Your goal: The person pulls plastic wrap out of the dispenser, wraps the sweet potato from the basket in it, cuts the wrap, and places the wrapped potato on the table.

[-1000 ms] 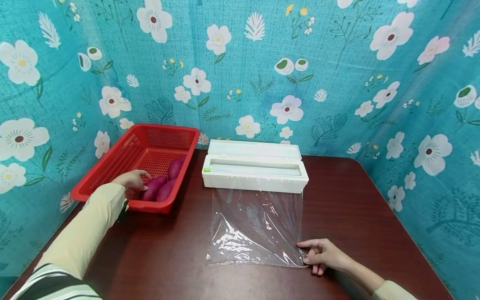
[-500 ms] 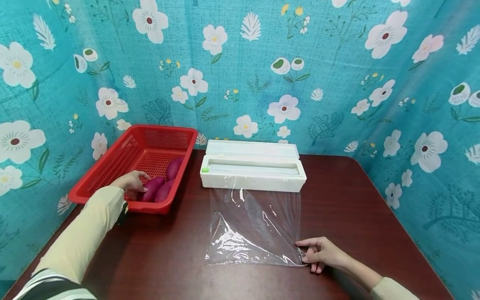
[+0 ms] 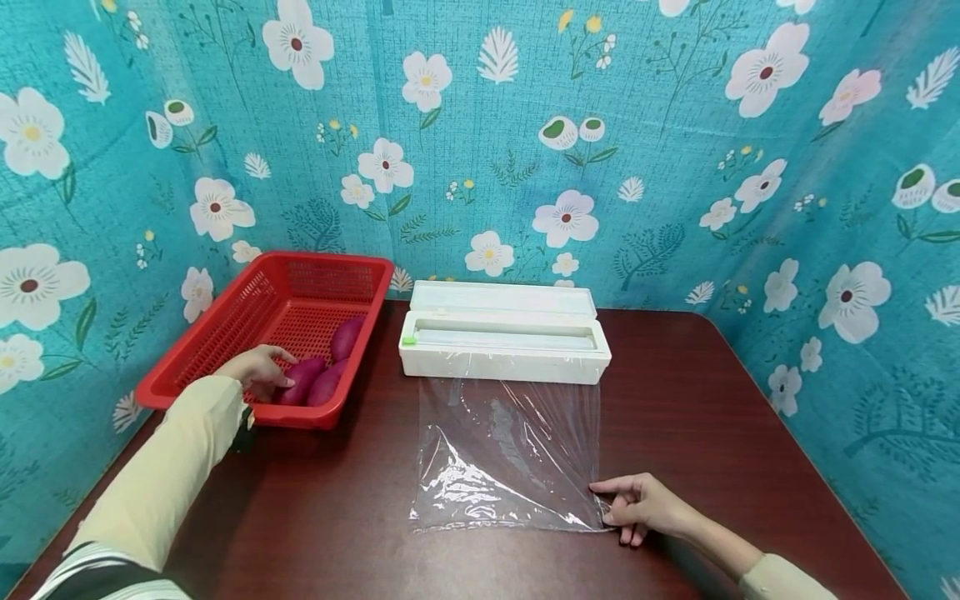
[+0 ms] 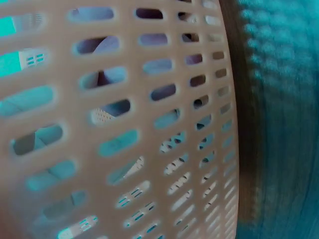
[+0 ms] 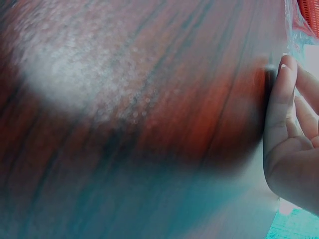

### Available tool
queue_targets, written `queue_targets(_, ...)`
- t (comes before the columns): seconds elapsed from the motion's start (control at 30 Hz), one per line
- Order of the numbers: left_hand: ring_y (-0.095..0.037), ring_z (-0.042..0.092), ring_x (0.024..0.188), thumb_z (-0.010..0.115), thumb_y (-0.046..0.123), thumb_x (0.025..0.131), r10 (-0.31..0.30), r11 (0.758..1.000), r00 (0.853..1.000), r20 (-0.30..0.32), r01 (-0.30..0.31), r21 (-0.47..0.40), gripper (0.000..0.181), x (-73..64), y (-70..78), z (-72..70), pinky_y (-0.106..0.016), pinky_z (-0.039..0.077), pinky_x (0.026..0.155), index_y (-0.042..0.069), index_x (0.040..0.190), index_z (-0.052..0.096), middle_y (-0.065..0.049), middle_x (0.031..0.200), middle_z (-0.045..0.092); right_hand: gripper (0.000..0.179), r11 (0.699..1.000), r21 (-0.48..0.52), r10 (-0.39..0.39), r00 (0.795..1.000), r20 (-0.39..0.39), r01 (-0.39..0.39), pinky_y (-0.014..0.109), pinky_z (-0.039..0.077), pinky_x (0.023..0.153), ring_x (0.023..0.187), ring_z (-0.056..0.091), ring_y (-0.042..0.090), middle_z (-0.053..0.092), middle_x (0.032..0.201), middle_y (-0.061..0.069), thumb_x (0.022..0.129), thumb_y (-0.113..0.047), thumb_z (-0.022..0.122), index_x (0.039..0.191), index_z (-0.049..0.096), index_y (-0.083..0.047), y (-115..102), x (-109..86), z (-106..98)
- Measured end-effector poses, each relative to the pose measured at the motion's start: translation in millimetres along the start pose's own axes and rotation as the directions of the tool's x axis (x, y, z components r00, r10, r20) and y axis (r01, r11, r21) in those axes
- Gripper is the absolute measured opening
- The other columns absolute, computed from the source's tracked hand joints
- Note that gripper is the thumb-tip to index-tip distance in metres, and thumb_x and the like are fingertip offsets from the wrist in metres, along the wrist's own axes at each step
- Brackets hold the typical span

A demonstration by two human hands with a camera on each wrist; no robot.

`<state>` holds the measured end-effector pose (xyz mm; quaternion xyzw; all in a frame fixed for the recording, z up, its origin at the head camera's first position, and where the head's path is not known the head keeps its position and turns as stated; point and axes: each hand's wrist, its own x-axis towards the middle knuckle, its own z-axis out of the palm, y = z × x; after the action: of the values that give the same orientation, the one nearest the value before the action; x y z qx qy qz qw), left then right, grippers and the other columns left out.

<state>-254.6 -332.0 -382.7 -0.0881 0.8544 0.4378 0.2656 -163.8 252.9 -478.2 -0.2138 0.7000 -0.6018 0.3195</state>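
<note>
In the head view my left hand reaches into the red plastic basket and grips a purple sweet potato at its near end. Two more sweet potatoes lie beside it, one close by and one farther back. The basket's slotted wall fills most of the left wrist view, which hides that hand. With thumb and fingers, my right hand pinches the near right corner of a clear sheet of plastic wrap. The wrap runs from a white dispenser box with its lid raised.
A green slider sits at the left end of the dispenser. The dark red wooden table carries everything, its right edge slanting away. Teal flowered cloth hangs around the back and sides.
The head view has shifted slightly. My left hand's fingers have settled a little closer round the sweet potato. The right hand keeps its hold on the wrap's corner.
</note>
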Motion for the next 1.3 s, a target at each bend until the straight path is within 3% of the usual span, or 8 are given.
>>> queue_targets(0.33, -0.021, 0.055, 0.065, 0.054, -0.003, 0.086, 0.001, 0.997, 1.0, -0.022, -0.002, -0.076, 0.053, -4.4, -2.0, -6.7, -0.044, 0.049, 0.07, -0.016, 0.128, 0.024, -0.021, 0.094, 0.048, 0.049, 1.0, -0.004, 0.013, 1.0, -0.006, -0.013, 0.021, 0.046, 0.043, 0.05, 0.057, 0.009, 0.059, 0.067, 0.006, 0.081, 0.002, 0.058, 0.121, 0.037, 0.021, -0.5, 0.7, 0.3)
queue_targets(0.53, -0.023, 0.059, 0.073, 0.054, 0.001, 0.087, 0.042, 0.988, 0.998, -0.039, -0.047, -0.144, 0.058, -9.7, 2.3, -10.4, -0.046, 0.048, 0.074, -0.013, 0.132, 0.021, -0.027, 0.106, 0.044, 0.049, 1.0, -0.003, 0.02, 0.999, -0.029, -0.02, 0.022, 0.046, 0.043, 0.049, 0.057, 0.009, 0.058, 0.066, 0.008, 0.081, 0.002, 0.059, 0.122, 0.038, 0.019, -1.0, -0.2, 1.3)
queue_targets(0.8, -0.023, 0.053, 0.077, 0.057, 0.006, 0.086, 0.1, 0.989, 0.989, -0.11, -0.111, -0.098, 0.061, -16.8, 5.2, -18.8, -0.045, 0.047, 0.076, -0.011, 0.133, 0.022, -0.027, 0.112, 0.038, 0.048, 1.0, -0.012, 0.015, 0.999, -0.028, -0.016, 0.022, 0.046, 0.043, 0.049, 0.057, 0.009, 0.058, 0.067, 0.008, 0.081, 0.002, 0.059, 0.121, 0.039, 0.019, 0.1, -0.3, 0.4)
queue_targets(0.97, -0.025, 0.055, 0.081, 0.055, 0.006, 0.088, 0.146, 0.982, 0.983, -0.114, -0.157, -0.1, 0.061, -21.3, 14.1, -24.2, -0.046, 0.047, 0.076, -0.011, 0.135, 0.02, -0.03, 0.114, 0.038, 0.048, 1.0, -0.017, 0.011, 1.0, -0.025, -0.011, 0.022, 0.046, 0.043, 0.049, 0.058, 0.009, 0.058, 0.067, 0.008, 0.082, 0.001, 0.059, 0.121, 0.038, 0.02, 0.7, -0.2, -0.7)
queue_targets(1.13, -0.022, 0.055, 0.084, 0.054, 0.005, 0.088, 0.22, 0.968, 0.967, -0.129, -0.232, -0.093, 0.059, -27.9, 26.1, -28.4, -0.044, 0.047, 0.076, -0.009, 0.136, 0.022, -0.033, 0.121, 0.034, 0.048, 1.0, -0.006, 0.011, 0.999, -0.031, -0.011, 0.022, 0.046, 0.042, 0.049, 0.057, 0.008, 0.059, 0.067, 0.007, 0.081, 0.002, 0.059, 0.121, 0.039, 0.02, 0.3, -0.8, 0.0)
queue_targets(1.3, -0.03, 0.051, 0.093, 0.056, 0.005, 0.086, 0.27, 0.956, 0.953, -0.138, -0.282, -0.081, 0.059, -32.4, 40.2, -27.2, -0.044, 0.047, 0.077, -0.006, 0.135, 0.025, -0.033, 0.124, 0.031, 0.048, 1.0, -0.004, 0.004, 0.999, -0.032, -0.005, 0.022, 0.046, 0.041, 0.049, 0.057, 0.008, 0.059, 0.067, 0.007, 0.081, 0.002, 0.059, 0.12, 0.038, 0.02, -0.6, -1.5, 0.8)
